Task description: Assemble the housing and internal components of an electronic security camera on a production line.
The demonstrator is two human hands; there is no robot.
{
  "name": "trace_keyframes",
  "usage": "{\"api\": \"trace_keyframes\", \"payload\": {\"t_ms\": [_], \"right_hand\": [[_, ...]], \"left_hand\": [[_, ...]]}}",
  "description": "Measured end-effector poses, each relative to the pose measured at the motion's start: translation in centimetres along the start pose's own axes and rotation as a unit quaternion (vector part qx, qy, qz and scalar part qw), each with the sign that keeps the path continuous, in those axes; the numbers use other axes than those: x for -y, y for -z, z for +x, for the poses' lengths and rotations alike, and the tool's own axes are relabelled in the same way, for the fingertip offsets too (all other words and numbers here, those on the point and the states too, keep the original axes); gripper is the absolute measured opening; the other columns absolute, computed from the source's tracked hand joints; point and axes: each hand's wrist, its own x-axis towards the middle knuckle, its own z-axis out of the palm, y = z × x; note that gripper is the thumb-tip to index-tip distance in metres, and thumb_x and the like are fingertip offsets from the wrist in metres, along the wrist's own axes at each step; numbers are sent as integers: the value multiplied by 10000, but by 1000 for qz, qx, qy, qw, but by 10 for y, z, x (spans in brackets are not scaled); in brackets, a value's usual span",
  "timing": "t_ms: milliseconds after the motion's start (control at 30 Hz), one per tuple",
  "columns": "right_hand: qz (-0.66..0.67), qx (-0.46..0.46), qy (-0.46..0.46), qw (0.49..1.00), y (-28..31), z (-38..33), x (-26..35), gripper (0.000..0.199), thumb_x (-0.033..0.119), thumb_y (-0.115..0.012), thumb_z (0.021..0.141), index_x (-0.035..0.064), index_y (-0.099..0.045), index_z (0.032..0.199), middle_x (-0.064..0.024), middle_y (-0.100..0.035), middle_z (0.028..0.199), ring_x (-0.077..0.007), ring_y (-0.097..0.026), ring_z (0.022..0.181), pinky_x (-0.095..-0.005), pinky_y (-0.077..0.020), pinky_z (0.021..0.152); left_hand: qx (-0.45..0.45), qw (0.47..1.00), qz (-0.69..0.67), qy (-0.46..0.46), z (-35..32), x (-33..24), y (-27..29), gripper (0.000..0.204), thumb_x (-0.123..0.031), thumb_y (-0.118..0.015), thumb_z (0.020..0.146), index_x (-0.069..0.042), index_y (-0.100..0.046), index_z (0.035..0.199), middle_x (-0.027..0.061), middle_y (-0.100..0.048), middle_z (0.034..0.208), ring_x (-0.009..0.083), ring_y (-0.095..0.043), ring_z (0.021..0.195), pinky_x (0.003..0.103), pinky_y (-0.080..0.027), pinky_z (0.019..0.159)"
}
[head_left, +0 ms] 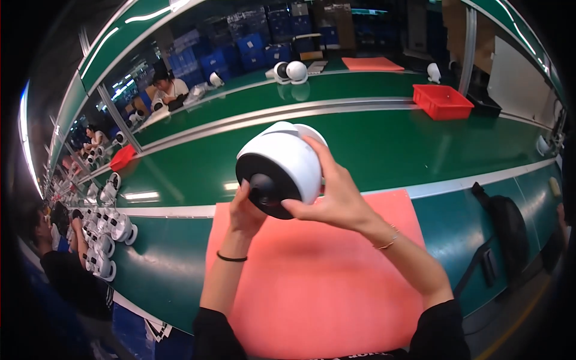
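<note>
Between my two hands is a round white security camera [285,157] with a black face and a dark lens, raised above the work surface and tilted with its face toward me. My left hand [245,211] grips its lower left edge, with the thumb near the lens; some of its fingers are hidden behind the camera. My right hand [333,192] wraps the right side, fingers up by the white base and thumb on the rim of the black face. Below lies a pink foam mat [324,276] on the green bench.
Several white cameras [108,234] stand on the left, close to a co-worker [69,264]. Across the green conveyor [384,144] sit a red bin [443,102], two white cameras [291,72] and a pink sheet [372,63]. A black bag [507,222] lies at right.
</note>
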Motion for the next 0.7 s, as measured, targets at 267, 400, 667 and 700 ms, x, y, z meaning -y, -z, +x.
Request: {"api": "trace_keyframes", "payload": {"t_ms": [267,400,667,700], "right_hand": [[-7,-66,14,998,-25,11,-44,954,245,-812,577,-30,-350,1364,-214,-531,1226,-284,-568,1109,-369,-538,849],[78,-81,-36,993,-13,14,-75,909,246,-810,617,9,-359,1371,-150,-517,1254,-250,-552,1118,-344,-532,856],[400,-199,-320,836,24,16,-159,711,460,-646,819,52,-323,1304,-155,-535,1147,-268,-587,1013,-447,-514,836],[399,-209,-327,831,34,12,-177,732,471,-633,829,55,-291,1326,-166,-528,1163,-283,-576,1052,-450,-504,863]], "left_hand": [[-176,983,-3,-56,29,32,-21,789,-713,-450,798,-160,-388,1357,89,-449,1346,287,-465,1220,490,-410,991],[-152,988,25,-17,51,49,-15,817,-711,-471,800,-110,-391,1347,122,-466,1326,292,-498,1192,478,-450,977],[89,855,483,-165,10,145,-26,827,-495,-577,847,-104,-159,1445,179,-297,1425,345,-333,1306,520,-249,1074],[218,766,592,-122,-18,138,-48,868,-537,-576,819,-83,-182,1446,212,-283,1435,371,-307,1321,553,-224,1070]]}}
